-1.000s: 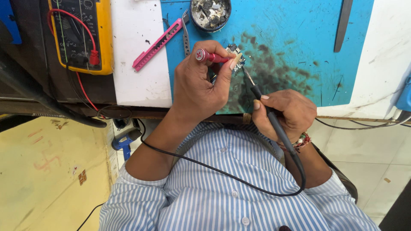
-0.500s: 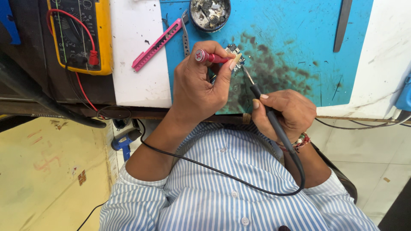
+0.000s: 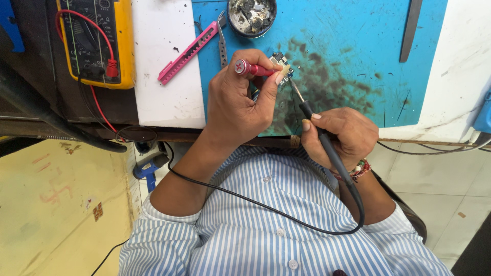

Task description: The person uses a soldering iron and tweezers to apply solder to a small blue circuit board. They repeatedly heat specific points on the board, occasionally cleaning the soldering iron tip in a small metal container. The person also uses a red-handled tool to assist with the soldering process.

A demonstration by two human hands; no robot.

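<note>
Nearest the camera is the person's blue-and-white striped shirt (image 3: 286, 225), with a black cord (image 3: 266, 204) looping across the chest up to the right wrist. The right hand (image 3: 340, 135) sits at the near edge of the table, curled closed around the black handle of a soldering iron (image 3: 319, 134) held like a pen — its metal tip slants up and left to touch a small circuit board (image 3: 280, 64). A beaded bracelet (image 3: 358, 168) circles that wrist.

Just beside it to the left, the left hand (image 3: 240, 105) is also closed, fingers wrapped around a red-handled screwdriver (image 3: 251, 68), the thumb pressing against the board's near side. The board lies on a blue mat (image 3: 348, 41), on a dark scorched patch near the mat's middle.

Further back — toward the far edge of the table — a pink box cutter (image 3: 186, 46) lies slanted on a white sheet (image 3: 163, 87), with metal tweezers (image 3: 222, 41) just beside it. A round tin of scraps (image 3: 251, 15) stands at the mat's far edge. At the far left corner lies a yellow multimeter (image 3: 94, 41) with red and black leads.
</note>
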